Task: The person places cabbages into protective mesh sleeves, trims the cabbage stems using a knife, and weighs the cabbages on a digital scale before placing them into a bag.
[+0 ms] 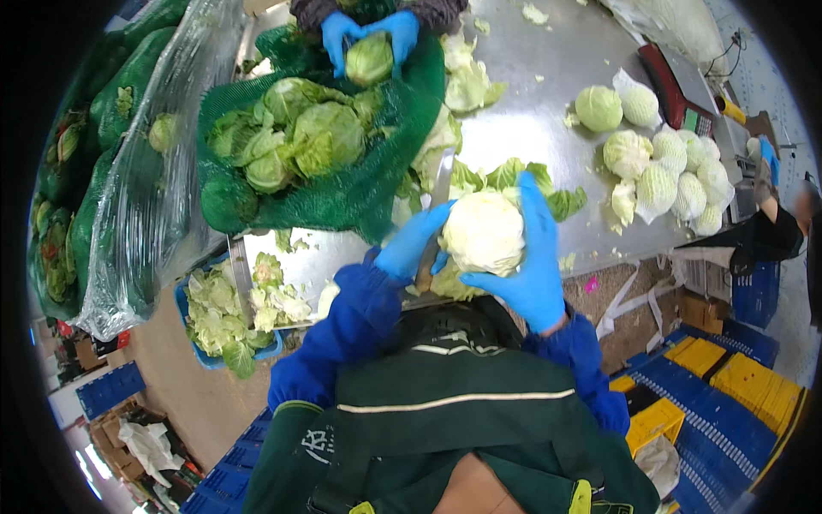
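A pale, trimmed head of cabbage (485,232) is held over the near edge of the metal table. My right hand (536,263), in a blue glove, cups it from the right and below. On its left side is my left hand (417,241), also gloved, closed around a knife (442,177); the blade points away from me and the handle shows below the fingers. Whether the left fingers also bear the cabbage's weight is hard to tell. Loose green outer leaves (507,175) lie just behind the cabbage, and more leaves (453,283) lie beneath it.
Green mesh sack (411,148) with untrimmed cabbages, left; a co-worker's gloved hands (370,38) hold one behind it. Net-wrapped cabbages (658,183) and a red scale (668,87) stand right. A blue bin (221,363) of leaves sits lower left. Another person's gloved hand (769,160) is far right.
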The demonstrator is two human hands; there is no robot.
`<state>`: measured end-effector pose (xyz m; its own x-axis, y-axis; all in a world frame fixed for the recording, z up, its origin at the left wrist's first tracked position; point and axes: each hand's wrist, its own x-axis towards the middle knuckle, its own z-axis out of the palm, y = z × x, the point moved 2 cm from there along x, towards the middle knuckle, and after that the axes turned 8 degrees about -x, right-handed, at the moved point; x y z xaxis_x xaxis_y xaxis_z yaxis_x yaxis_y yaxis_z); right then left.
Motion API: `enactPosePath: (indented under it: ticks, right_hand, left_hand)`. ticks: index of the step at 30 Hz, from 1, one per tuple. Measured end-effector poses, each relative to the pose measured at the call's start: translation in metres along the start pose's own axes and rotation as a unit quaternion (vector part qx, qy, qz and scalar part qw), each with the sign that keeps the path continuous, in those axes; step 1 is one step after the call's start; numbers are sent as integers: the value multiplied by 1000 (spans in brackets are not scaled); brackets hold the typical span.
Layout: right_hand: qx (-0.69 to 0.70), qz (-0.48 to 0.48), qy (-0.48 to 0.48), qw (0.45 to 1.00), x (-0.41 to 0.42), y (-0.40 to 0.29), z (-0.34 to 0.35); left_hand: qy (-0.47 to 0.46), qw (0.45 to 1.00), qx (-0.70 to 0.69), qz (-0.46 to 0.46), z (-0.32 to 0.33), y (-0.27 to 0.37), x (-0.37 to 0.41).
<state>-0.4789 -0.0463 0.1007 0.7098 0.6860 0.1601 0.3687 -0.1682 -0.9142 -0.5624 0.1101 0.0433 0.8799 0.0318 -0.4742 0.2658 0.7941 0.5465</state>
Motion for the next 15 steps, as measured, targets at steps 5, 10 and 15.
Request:
enactPosePath:
  ticks: [5,10,15]
  right_hand:
    - [1,41,-19,999,-14,47,14]
    - [-76,43,-25,996,-19,35,7]
    - [-100,-3,-44,994,-10,19,-5]
  left_hand:
    - [100,959,258,62,-27,-17,10]
    - [56,764,608,208,32,15,-32]
    - [67,677,716,153,47,15,-25]
